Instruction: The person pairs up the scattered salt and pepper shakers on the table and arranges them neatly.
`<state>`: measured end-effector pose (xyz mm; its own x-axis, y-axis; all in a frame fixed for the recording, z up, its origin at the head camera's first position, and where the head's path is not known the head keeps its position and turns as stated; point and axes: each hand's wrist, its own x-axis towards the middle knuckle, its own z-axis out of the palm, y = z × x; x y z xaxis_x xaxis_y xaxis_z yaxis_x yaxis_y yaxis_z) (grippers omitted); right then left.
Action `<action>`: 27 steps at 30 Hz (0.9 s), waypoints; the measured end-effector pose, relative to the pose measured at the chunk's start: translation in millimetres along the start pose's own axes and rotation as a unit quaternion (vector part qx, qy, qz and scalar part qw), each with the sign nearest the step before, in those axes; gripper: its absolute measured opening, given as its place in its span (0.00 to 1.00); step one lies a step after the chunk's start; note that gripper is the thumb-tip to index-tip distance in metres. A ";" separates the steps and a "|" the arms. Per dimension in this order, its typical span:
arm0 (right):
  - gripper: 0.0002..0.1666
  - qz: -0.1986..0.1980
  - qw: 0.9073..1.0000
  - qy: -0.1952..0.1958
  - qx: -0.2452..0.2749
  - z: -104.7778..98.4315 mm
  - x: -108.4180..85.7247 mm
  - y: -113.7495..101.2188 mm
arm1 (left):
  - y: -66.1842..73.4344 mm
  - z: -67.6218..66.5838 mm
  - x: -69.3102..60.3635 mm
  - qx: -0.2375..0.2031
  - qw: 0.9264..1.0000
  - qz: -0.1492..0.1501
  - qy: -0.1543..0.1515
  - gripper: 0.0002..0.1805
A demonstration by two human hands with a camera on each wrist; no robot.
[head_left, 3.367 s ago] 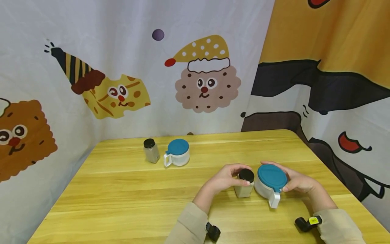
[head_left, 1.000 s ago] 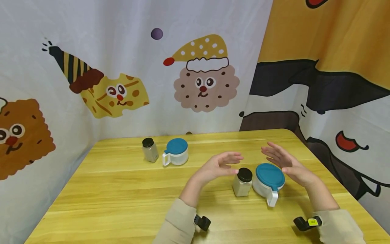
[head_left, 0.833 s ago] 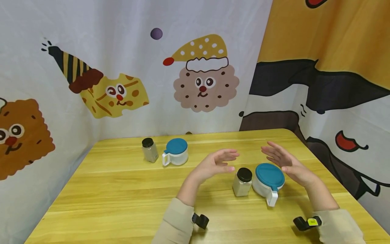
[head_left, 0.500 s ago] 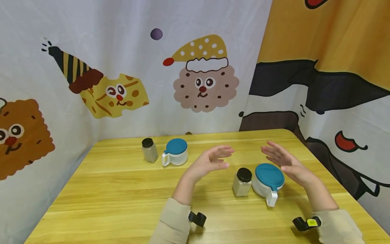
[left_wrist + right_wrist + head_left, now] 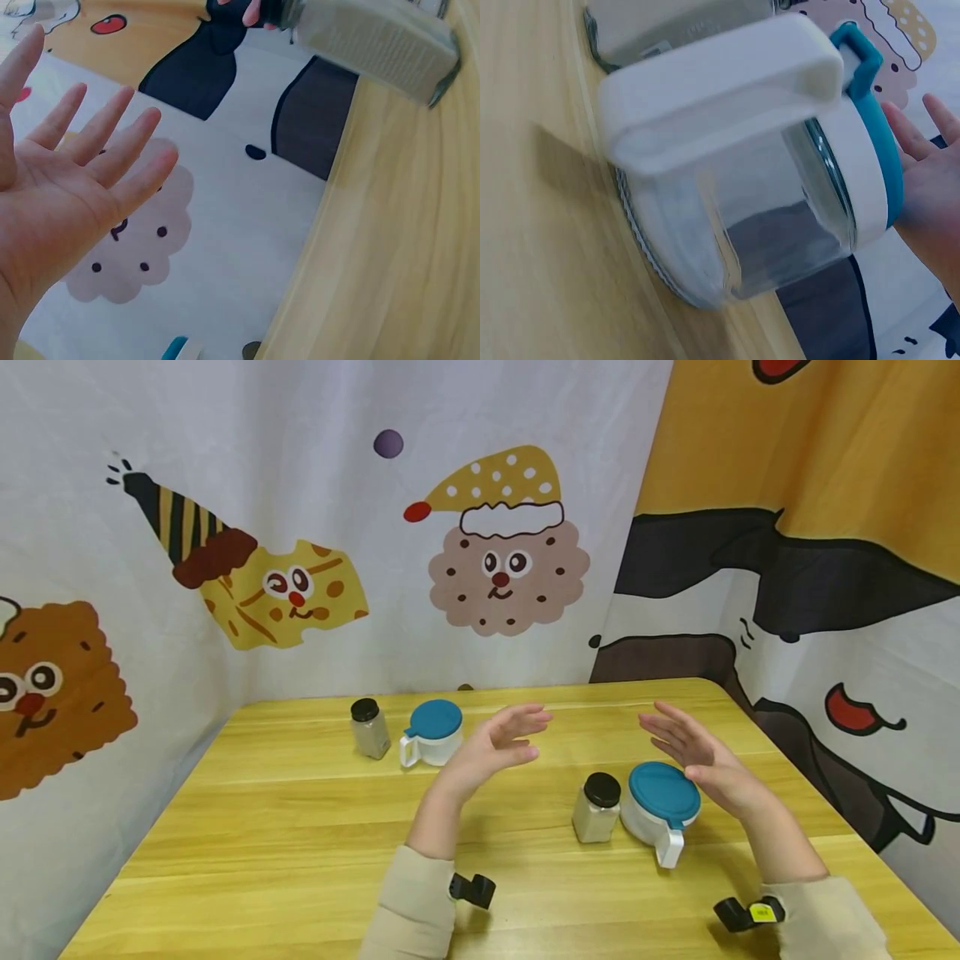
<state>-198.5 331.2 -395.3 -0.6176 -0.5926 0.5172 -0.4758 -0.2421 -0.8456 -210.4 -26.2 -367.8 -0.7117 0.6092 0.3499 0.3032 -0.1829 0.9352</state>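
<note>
Left hand (image 5: 487,747): raised over the bench (image 5: 262,860), palm turned toward the other hand, thumb below; grip relaxed, fingers parted and unburdened.
Right hand (image 5: 701,758): raised behind the near cup, palm facing left, fingers pointing up and left; grip loose, bearing nothing; thumb overlaps the lid's edge in the head view, contact uncertain.
Near jar (image 5: 596,820): black lid, pale contents; upright on the bench between the hands, left of the near cup.
Near cup (image 5: 662,810): blue lid, clear body, white handle toward the person; upright, just beside the near jar.
Far jar (image 5: 371,735): black lid, upright, toward the back left.
Far cup (image 5: 435,731): blue lid, right of the far jar; left hand partly before it.
Curtain (image 5: 300,435): cartoon print, behind the bench.
</note>
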 end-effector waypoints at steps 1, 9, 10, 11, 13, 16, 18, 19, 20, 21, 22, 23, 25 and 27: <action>0.44 -0.003 1.000 0.002 0.000 1.1 1.1 -0.3 | 0.9 -2.2 -1.2 0.007 1.000 0.003 0.005 0.30; 0.44 0.001 1.000 0.029 -0.003 11.4 7.2 -2.8 | 4.1 -19.3 -11.4 0.033 0.999 0.018 0.030 0.29; 0.43 0.006 0.999 0.035 -0.007 12.2 7.5 -2.9 | 4.1 -21.3 -12.7 0.037 0.999 0.019 0.032 0.29; 0.43 0.012 0.999 0.042 -0.011 13.2 8.0 -3.0 | 3.8 -23.3 -13.8 0.040 0.998 0.019 0.035 0.29; 0.44 0.020 0.998 0.049 -0.018 14.4 8.5 -3.0 | 3.0 -27.1 -15.8 0.043 0.998 0.020 0.037 0.29; 0.44 0.023 0.998 0.056 -0.027 16.1 8.9 -3.5 | 2.9 -31.2 -18.1 0.038 0.998 0.020 0.039 0.29; 0.44 0.020 0.998 0.056 -0.030 17.2 9.2 -4.1 | 3.6 -33.4 -19.6 0.037 0.998 0.017 0.042 0.29; 0.45 0.020 0.998 0.057 -0.031 18.2 9.8 -5.0 | 4.2 -34.2 -20.6 0.036 0.998 0.016 0.044 0.29; 0.45 0.022 0.997 0.058 -0.034 18.9 10.3 -5.5 | 4.5 -35.2 -21.4 0.037 0.998 0.014 0.046 0.29; 0.45 0.023 0.997 0.060 -0.036 19.9 11.0 -6.2 | 5.0 -36.1 -22.6 0.039 0.998 0.012 0.047 0.30; 0.45 0.027 0.997 0.062 -0.039 21.1 11.8 -7.2 | 5.5 -37.0 -23.7 0.042 0.998 0.009 0.049 0.30; 0.45 0.029 0.997 0.064 -0.042 22.4 12.8 -8.0 | 5.7 -37.9 -24.9 0.044 0.998 0.006 0.051 0.30; 0.45 0.034 0.996 0.066 -0.048 25.0 15.0 -9.7 | 6.4 -39.6 -27.2 0.044 0.998 0.005 0.053 0.30; 0.45 0.037 0.996 0.067 -0.053 27.4 17.8 -11.2 | 7.3 -41.2 -29.5 0.045 0.997 0.003 0.057 0.30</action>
<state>-187.0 302.3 -380.3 -0.7278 -0.4962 0.4734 -0.4852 -0.1154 -0.8668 -213.3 -77.3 -369.0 -0.7753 0.5164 0.3635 0.3596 -0.1122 0.9263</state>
